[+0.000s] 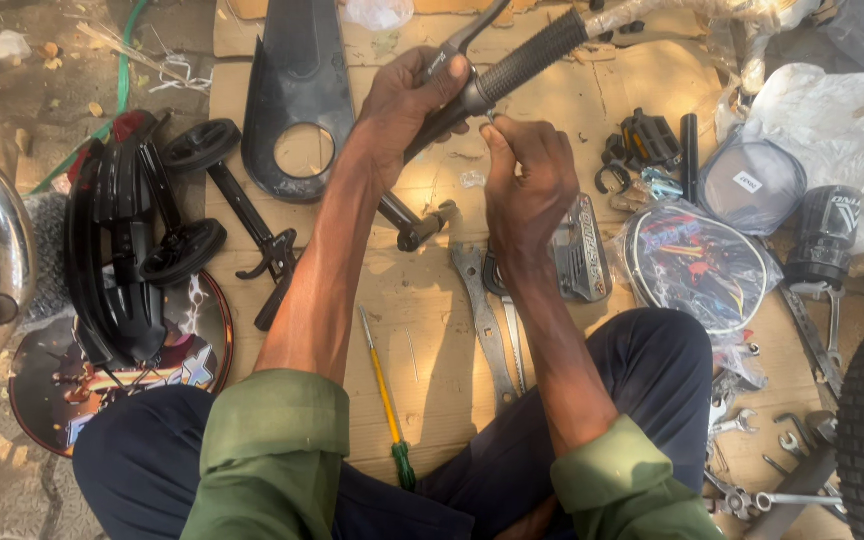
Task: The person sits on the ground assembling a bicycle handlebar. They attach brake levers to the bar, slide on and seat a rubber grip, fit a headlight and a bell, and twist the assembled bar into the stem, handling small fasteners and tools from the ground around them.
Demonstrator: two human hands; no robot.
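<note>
Two bare hands work close together over a sheet of brown cardboard (pixel 432 330) spread on the ground. In the head view, the left hand (pixel 407 100) is wrapped tight around a black bicycle handlebar with a ribbed rubber grip (pixel 532 55), right where the dark brake lever (pixel 467 35) is clamped on, holding the bar up off the cardboard. The right hand (pixel 524 180) sits just below that clamp, fingertips pinched on something small at the underside of the bar; it is too tiny to tell what it is, though the fingers are plainly closed around it.

To do this well, the bar wants holding dead steady by the left hand, so the pinching fingers can work squarely at the clamp without slipping.

As for holders, a clear plastic bag (pixel 697 260) to the right wraps a round printed disc, and a second clear bag (pixel 752 185) covers a greyish oval plate. Loose on the cardboard lie a yellow-shafted screwdriver with a green handle (pixel 387 395) and a flat steel spanner (pixel 482 315), both between the forearms
</note>
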